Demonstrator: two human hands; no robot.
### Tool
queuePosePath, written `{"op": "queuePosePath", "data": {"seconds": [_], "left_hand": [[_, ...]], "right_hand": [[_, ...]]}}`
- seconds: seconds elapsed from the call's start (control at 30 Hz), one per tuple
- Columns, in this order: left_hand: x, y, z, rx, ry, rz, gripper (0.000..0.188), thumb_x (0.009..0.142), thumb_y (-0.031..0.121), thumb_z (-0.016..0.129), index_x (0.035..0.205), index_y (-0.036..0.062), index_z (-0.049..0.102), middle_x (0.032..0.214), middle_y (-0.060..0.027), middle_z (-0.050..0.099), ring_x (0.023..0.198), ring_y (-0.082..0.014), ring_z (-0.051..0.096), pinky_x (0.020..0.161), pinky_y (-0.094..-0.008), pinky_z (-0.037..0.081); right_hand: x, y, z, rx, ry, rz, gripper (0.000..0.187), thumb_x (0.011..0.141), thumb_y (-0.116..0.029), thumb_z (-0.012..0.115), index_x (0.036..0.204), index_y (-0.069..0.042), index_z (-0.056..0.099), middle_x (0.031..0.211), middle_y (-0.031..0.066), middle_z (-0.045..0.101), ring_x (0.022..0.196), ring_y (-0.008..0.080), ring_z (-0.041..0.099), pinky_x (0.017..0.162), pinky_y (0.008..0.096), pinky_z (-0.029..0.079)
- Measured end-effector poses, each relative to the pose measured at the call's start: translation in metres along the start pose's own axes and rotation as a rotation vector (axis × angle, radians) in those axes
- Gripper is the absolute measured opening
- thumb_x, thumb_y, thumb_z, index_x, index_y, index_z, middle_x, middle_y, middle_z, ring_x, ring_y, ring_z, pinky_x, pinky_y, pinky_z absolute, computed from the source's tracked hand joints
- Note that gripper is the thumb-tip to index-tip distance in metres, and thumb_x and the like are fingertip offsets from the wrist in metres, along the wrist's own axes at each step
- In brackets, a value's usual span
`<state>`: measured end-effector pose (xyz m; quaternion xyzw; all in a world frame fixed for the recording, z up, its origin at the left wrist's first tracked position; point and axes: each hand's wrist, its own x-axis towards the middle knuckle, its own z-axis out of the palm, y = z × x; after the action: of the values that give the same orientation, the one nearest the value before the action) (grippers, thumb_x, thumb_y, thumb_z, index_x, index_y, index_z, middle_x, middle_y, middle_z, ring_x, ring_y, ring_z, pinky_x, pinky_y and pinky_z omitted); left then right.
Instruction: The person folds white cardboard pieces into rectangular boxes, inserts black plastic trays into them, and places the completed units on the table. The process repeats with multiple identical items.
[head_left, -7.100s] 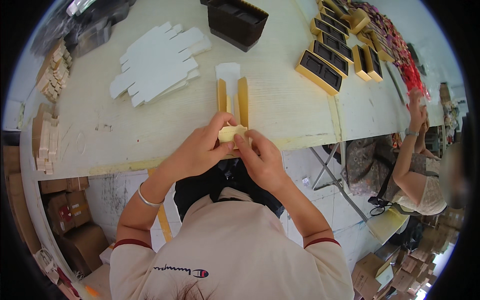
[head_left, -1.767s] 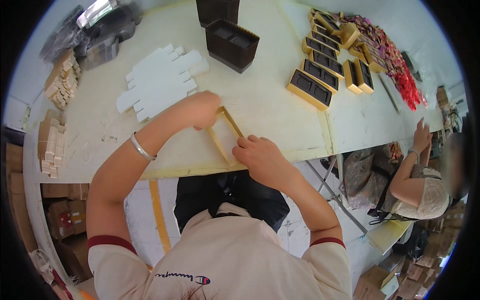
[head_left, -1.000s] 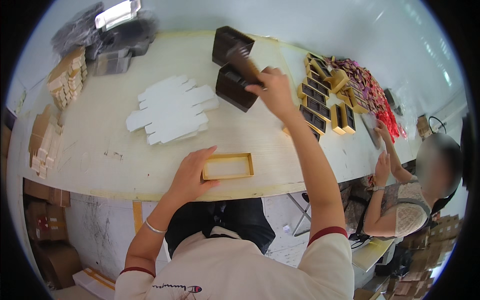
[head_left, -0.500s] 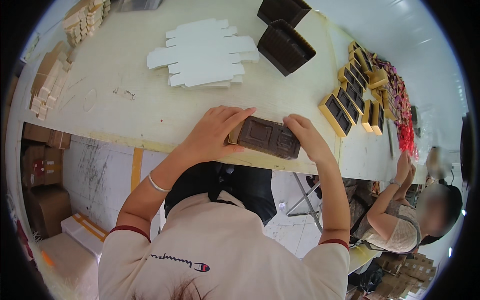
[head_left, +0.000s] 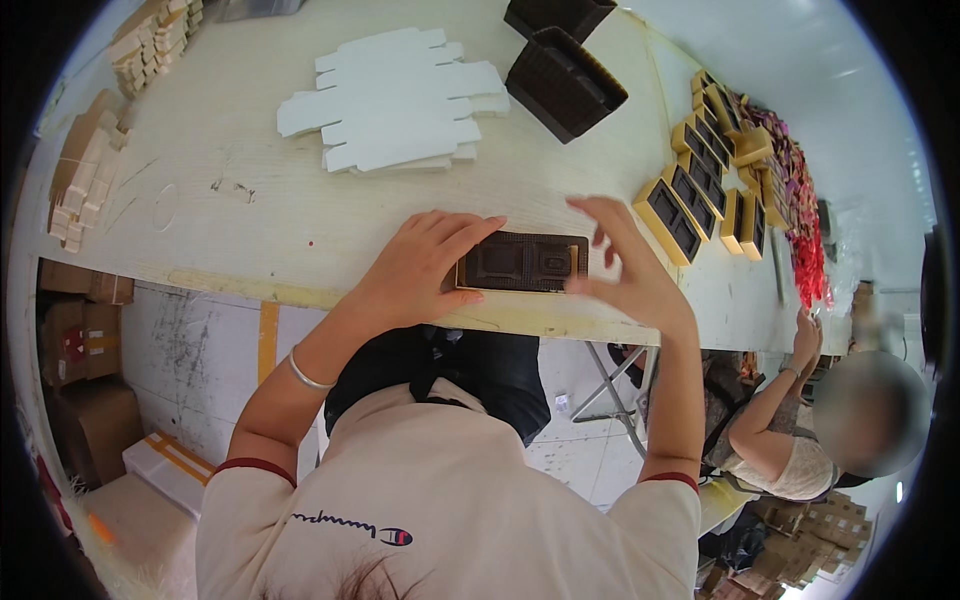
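Note:
A dark brown plastic tray (head_left: 515,262) with moulded hollows lies in a shallow gold box (head_left: 577,264) at the table's near edge. Its right end appears to reach past the box's end wall. My left hand (head_left: 415,268) grips the left end of the box, fingers along the far side and thumb on the near side; that end is hidden under the hand. At the right end, my right hand (head_left: 640,262) is spread, fingers and thumb apart with nothing between them and slightly blurred. Its thumb is close to the tray's near right corner.
Flat white carton blanks (head_left: 390,105) lie stacked beyond my hands. Stacked dark trays (head_left: 567,85) stand at the far side. Several gold boxes with dark trays (head_left: 672,222) are grouped at right, beside a red and purple pile (head_left: 800,225). A co-worker (head_left: 790,450) sits at the right.
The tray has gone from tilted over the box to lying level in it. My right hand has let go of the tray's right end and opened. The left hand keeps its grip.

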<state>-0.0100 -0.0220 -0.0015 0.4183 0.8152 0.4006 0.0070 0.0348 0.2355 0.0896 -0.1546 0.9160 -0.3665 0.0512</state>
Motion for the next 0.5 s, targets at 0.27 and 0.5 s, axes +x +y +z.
{"op": "queuePosePath", "data": {"seconds": [0.27,0.5], "left_hand": [[0.002,-0.002,-0.001,-0.035,-0.022,0.018,0.084,0.067,0.018,0.079,0.142,0.0142,0.041,0.121,-0.0095,0.057,0.114,-0.0306,0.050,0.102,-0.0425,0.035],[0.004,-0.007,-0.010,-0.134,-0.093,-0.060,0.084,0.064,0.013,0.080,0.140,0.0154,0.044,0.123,-0.0097,0.056,0.115,-0.0305,0.050,0.102,-0.0414,0.038]], "right_hand": [[-0.017,0.018,0.030,0.150,0.014,0.000,0.061,0.073,-0.003,0.077,0.130,-0.002,0.053,0.123,0.0110,0.054,0.089,0.0179,0.054,0.076,0.0269,0.046],[-0.022,0.031,0.047,0.674,0.054,0.119,0.063,0.073,0.006,0.075,0.131,-0.002,0.053,0.126,0.0097,0.052,0.084,0.0112,0.052,0.071,0.0236,0.046]]}}
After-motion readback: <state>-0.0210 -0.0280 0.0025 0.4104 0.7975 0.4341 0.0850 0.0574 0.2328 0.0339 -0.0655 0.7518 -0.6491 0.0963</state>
